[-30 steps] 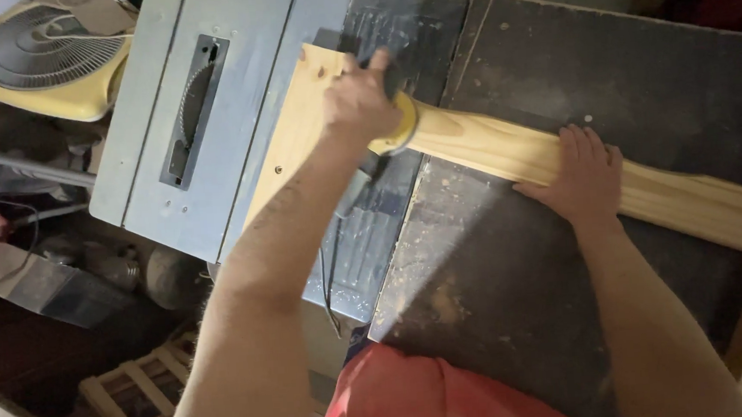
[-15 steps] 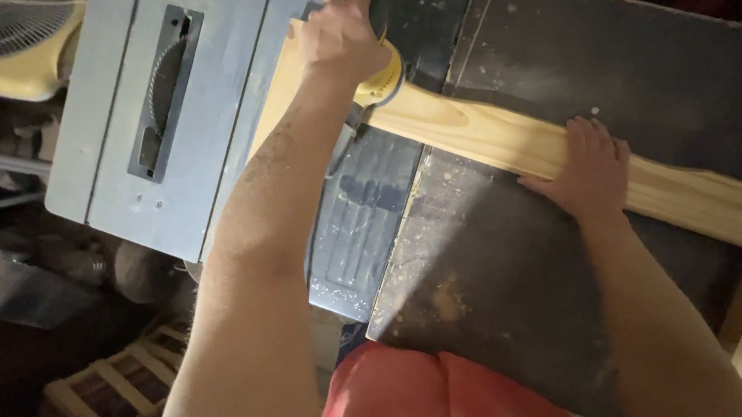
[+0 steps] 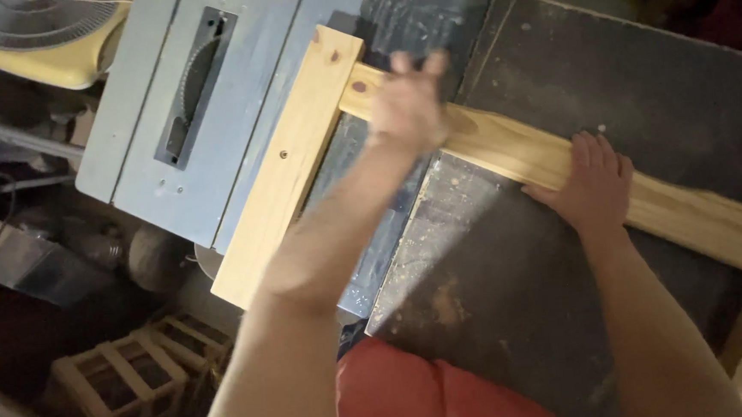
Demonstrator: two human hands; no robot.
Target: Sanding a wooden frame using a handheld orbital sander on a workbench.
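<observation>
From the head view, a long pale pine plank lies slantwise across the dark, dusty counter, one end butting a wider pale wooden crosspiece resting on the grey-blue metal saw top beside its slotted blade insert. The right hand lies flat on the plank, fingers together. The blurred left hand is over the plank near the crosspiece, fingers loosely spread, with nothing visibly held.

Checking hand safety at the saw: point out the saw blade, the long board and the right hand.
saw blade (image 3: 198,83), head view, its toothed edge in the slot.
long board (image 3: 505,150), head view, its sunlit top face.
right hand (image 3: 594,183), head view, its back, resting on the board.
</observation>
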